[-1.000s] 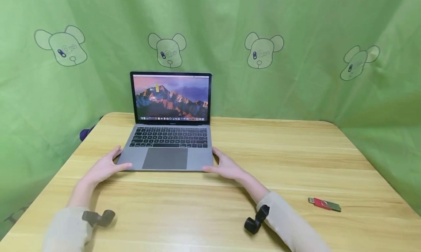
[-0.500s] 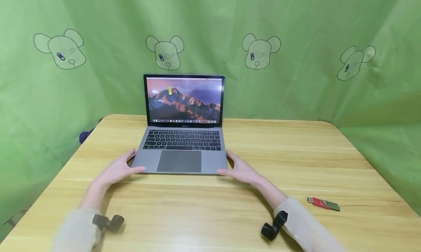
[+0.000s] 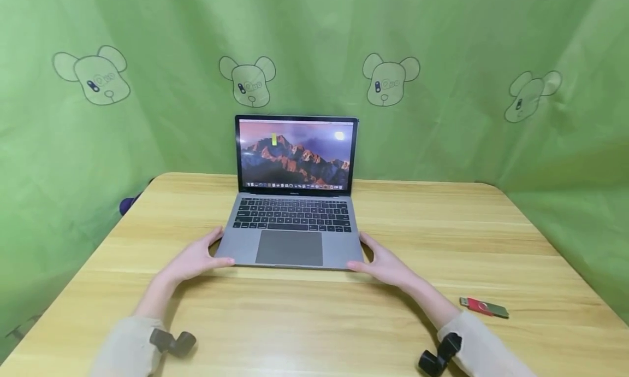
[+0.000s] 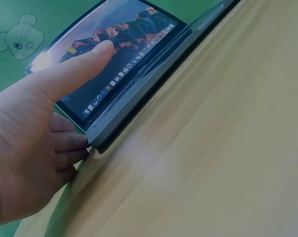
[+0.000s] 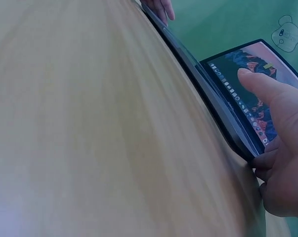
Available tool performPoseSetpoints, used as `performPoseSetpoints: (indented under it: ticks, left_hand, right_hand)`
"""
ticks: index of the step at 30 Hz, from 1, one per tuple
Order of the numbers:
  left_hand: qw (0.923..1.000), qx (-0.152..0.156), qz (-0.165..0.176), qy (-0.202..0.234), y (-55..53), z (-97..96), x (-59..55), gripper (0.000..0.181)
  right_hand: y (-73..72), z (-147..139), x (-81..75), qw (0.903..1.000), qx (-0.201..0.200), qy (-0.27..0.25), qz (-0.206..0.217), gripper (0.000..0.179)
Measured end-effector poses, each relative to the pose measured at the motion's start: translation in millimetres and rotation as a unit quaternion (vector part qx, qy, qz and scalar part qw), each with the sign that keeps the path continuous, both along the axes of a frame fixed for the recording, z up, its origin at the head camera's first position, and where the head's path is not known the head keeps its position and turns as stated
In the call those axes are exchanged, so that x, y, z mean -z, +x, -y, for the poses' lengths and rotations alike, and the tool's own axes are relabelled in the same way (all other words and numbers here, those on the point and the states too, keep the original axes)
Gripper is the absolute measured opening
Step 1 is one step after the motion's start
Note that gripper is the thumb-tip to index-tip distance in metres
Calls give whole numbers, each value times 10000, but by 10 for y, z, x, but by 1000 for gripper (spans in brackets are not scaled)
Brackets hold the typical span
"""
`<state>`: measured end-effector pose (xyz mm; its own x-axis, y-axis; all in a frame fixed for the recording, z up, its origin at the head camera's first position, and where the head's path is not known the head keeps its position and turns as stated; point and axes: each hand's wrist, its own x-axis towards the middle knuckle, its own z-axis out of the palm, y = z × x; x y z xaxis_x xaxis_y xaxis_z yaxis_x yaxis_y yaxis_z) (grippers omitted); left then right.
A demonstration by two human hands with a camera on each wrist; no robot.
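Note:
An open silver-grey laptop [image 3: 290, 248] stands on the wooden table, its lit screen showing a mountain picture and a row of icons. At its front left corner my left hand [image 3: 193, 260] grips the base, thumb over the front edge and fingers along the side. My right hand [image 3: 385, 263] holds the front right corner in the same way. In the left wrist view the fingers [image 4: 69, 143] sit at the underside of the laptop's corner. The right wrist view has the right hand's thumb [image 5: 260, 85] over the base and its other fingers at the lower edge.
A USB flash drive [image 3: 484, 307] with a red middle and a dark swivel cover lies on the right part of the table [image 3: 295, 322]. Green curtains [image 3: 314, 49] printed with bear heads surround the table's far and side edges. Black camera mounts sit on both wrists.
Both hands have moved the laptop steadily to the right along the table, and slightly nearer. Their hold on its front corners looks the same. The flash drive has stayed where it was.

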<state>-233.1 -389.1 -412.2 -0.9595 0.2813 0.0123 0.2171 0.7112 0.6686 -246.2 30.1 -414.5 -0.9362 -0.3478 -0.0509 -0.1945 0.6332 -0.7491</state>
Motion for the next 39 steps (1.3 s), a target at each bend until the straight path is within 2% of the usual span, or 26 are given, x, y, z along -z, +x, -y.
performPoseSetpoints:
  ticks: [19,30,39]
  left_hand:
    - [9996,270,22,-62,-24,87,17,103]
    - [9996,290,67,-34,-35,82,18,107]
    - [9996,260,-4,-110,-55,88,25,106]
  right_hand:
    - [45,35,-50,9996,-84,38,-250,93]
    - [27,33,23,9996,39,140,-259,93]
    - [22,68,18,9996,66,170,-227,94]
